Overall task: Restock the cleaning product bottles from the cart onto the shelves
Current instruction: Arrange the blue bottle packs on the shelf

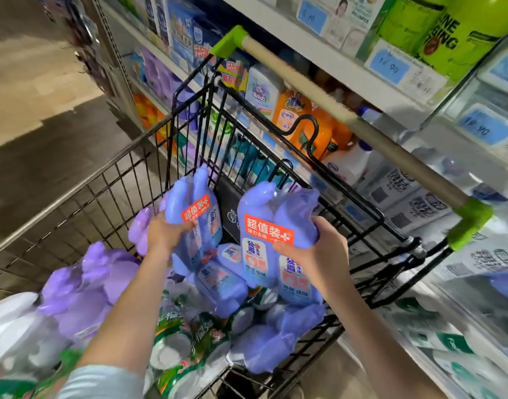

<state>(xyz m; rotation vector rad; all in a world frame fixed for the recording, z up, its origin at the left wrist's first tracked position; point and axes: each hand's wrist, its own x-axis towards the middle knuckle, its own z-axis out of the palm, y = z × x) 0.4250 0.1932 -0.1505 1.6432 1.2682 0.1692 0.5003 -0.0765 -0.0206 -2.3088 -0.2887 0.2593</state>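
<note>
The shelves (347, 67) run along my right side, stacked with orange, white and blue cleaning bottles behind blue price tags. Just beside them stands the black wire cart (103, 191), its grey handle bar (347, 110) capped in green at both ends.

Inside the cart lie lilac bottle packs (83, 283) on the left, green-labelled packs (183, 341) below my arms, and more periwinkle packs (221, 283) on their sides in the middle.

I hold two packs raised above that pile, near the handle end of the basket. Each is a pair of periwinkle-blue bottles with angled necks, shrink-wrapped together, with a red sticker in white Chinese print across the wrap and a pale blue label with red marks lower down. The right twin-pack (264, 214) faces me; the left twin-pack (198, 197) is turned partly sideways.

My right hand (319, 249) curls round the right pack's side, thumb across its front. My left hand (163, 234) grips the left pack at its middle, fingers wrapped round it.
</note>
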